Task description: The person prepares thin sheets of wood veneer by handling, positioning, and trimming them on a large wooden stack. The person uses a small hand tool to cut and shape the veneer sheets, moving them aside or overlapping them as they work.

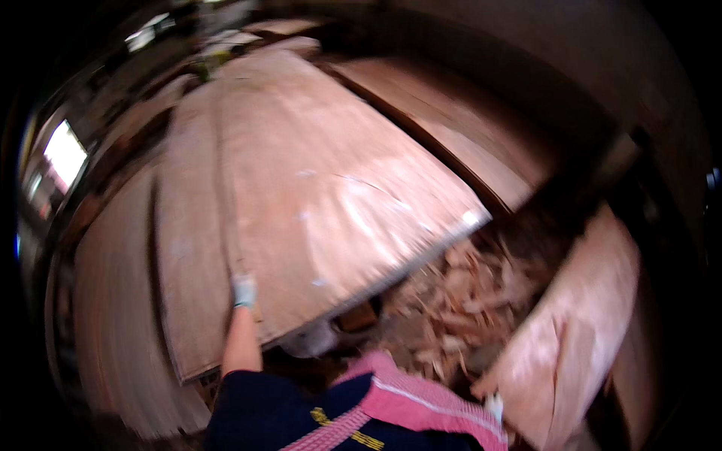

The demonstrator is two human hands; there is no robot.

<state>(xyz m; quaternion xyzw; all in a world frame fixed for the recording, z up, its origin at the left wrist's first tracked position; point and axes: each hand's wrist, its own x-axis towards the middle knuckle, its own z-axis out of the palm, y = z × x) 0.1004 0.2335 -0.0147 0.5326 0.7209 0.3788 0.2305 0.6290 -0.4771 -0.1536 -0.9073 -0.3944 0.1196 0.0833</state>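
Note:
My left hand [243, 291], in a pale glove, is on a large, pale pinkish wooden sheet [323, 143] atop a stack, beside a long crack or strip edge running away from me. Its fingers are smeared by motion. My right hand [493, 410], also pale-gloved and mostly hidden by pink checked cloth at my body, is at the lower corner of a curved, split veneer piece [571, 316] on the right. Whether it grips that piece cannot be made out.
More veneer sheets lie at left [113, 301] and upper right [444, 113]. Broken wood scraps [459, 316] heap below the main sheet's right edge. A dark beam [617, 158] crosses at right, and a bright window [65, 152] shows at far left.

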